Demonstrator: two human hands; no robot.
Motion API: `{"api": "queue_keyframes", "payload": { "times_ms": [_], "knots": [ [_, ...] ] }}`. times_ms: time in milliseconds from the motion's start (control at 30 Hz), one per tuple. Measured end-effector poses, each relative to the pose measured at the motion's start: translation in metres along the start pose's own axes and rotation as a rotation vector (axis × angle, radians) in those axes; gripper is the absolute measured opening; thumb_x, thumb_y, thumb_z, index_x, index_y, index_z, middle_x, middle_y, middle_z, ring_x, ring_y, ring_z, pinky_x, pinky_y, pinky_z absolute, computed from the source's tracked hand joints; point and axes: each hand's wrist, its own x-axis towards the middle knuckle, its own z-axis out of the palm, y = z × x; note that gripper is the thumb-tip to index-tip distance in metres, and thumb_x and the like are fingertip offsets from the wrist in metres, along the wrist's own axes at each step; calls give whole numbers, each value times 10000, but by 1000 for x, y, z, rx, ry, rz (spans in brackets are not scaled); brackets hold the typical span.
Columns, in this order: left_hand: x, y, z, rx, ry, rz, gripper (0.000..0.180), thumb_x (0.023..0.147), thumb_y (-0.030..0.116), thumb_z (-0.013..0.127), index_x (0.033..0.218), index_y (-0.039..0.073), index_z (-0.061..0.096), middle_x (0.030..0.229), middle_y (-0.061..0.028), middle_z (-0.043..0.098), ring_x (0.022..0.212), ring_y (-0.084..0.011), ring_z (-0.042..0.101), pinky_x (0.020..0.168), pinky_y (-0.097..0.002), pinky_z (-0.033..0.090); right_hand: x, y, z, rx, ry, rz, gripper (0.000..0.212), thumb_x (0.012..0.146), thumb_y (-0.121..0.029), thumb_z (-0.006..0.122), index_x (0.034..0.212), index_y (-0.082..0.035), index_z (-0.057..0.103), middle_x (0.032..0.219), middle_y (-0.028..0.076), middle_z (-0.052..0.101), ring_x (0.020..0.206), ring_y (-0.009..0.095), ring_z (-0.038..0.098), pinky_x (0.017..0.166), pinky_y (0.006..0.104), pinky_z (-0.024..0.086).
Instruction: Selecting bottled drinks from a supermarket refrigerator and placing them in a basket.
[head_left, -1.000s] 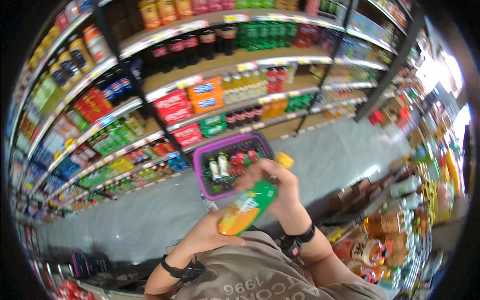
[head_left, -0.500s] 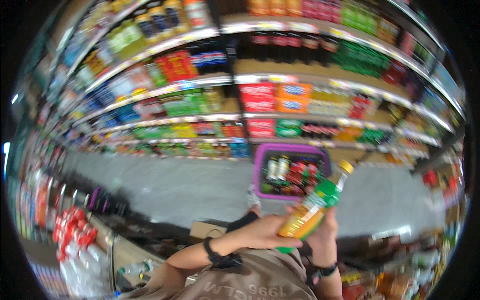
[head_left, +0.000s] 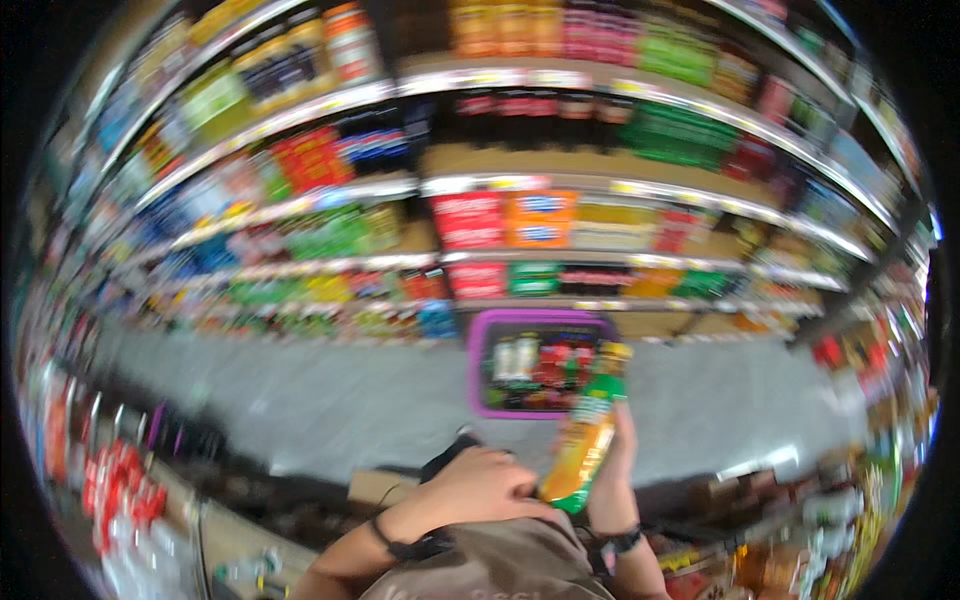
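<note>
A bottle (head_left: pixel 585 445) of amber drink with a green and orange label and a yellow cap slants up and to the right in front of my body. My right hand (head_left: pixel 615 455) is closed round its right side. At the base end, my left hand (head_left: pixel 475 487) has curled fingers, and its thumb reaches under the bottle's bottom. Motion blur softens the left fingertips. Beyond the bottle's neck, a purple-rimmed basket (head_left: pixel 478 365) stands on the floor; inside are white-labelled bottles (head_left: pixel 515 358) and several red and dark packs. The bottle's top partly covers the basket's right side.
Shelves (head_left: pixel 590 185) packed with drinks run across the far side and curve round on the left. Grey floor (head_left: pixel 290 390) lies between them and me. Red-topped bottle packs (head_left: pixel 120 485) are at lower left, and more goods (head_left: pixel 790 560) stand at lower right.
The view has shifted, so shelves and basket sit lower and further left. The bottle has turned more upright. My left hand has slid back from its side towards the base.
</note>
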Motion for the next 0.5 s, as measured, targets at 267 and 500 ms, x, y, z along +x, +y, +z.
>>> {"api": "queue_keyframes", "payload": {
  "times_ms": [267, 500],
  "knots": [
    [46, 22, 51, -273, -344, 344, 238, 1019, 281, 644, 999, 49, 696, 870, -116, 673, 808, -304, 672, 747, -398, 541, -8, -78, -47, 60, -6, -16, 622, 986, -579, 542, 1314, -51, 566, 970, 146, 683, 819, 291, 681, 779, 434, 579],
    [106, 59, 124, -355, -861, 781, 338, 1053, 301, 531, 1102, -16, 637, 1007, -222, 660, 976, -406, 643, 863, -481, 519, -5, -89, -43, -34, 65, -137, 645, 989, -601, 506, 1289, -34, 572, 999, 156, 689, 849, 296, 684, 796, 447, 582]
  ]
}}
